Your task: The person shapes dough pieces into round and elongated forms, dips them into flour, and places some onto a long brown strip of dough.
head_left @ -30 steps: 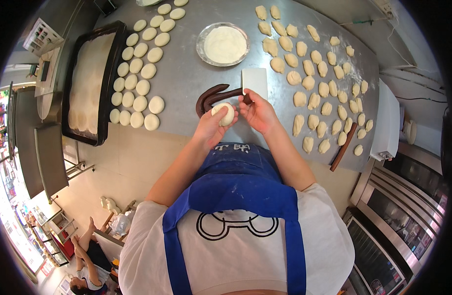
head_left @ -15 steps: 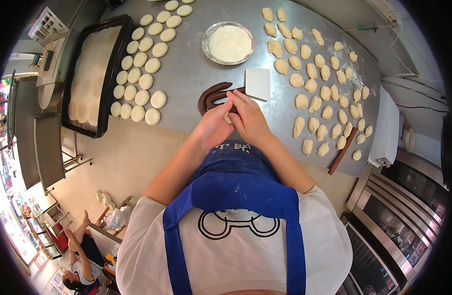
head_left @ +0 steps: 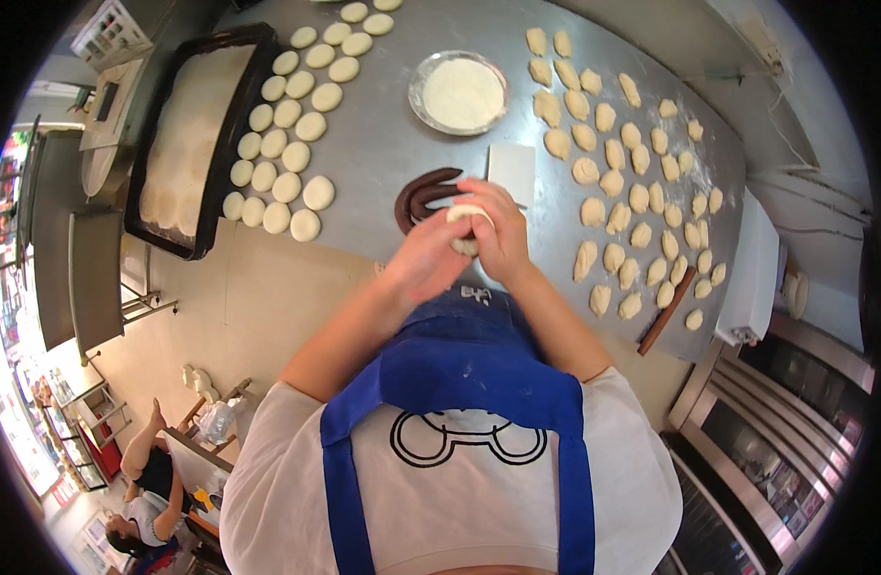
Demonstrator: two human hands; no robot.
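Both hands — left hand (head_left: 423, 261), right hand (head_left: 498, 235) — grasp one pale dough piece (head_left: 462, 218), fingers curled round it, above the steel table's (head_left: 383, 144) near edge, beside dark filling strips (head_left: 423, 196).

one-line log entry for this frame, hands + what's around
left hand: cups dough piece | right hand: pinches it | brown paste strips behind | flour bowl beyond | steel table

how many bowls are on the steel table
1: a round shallow bowl of white flour sits on the far middle of the steel table, between the round dough discs and the oblong dough pieces. None seems hidden.
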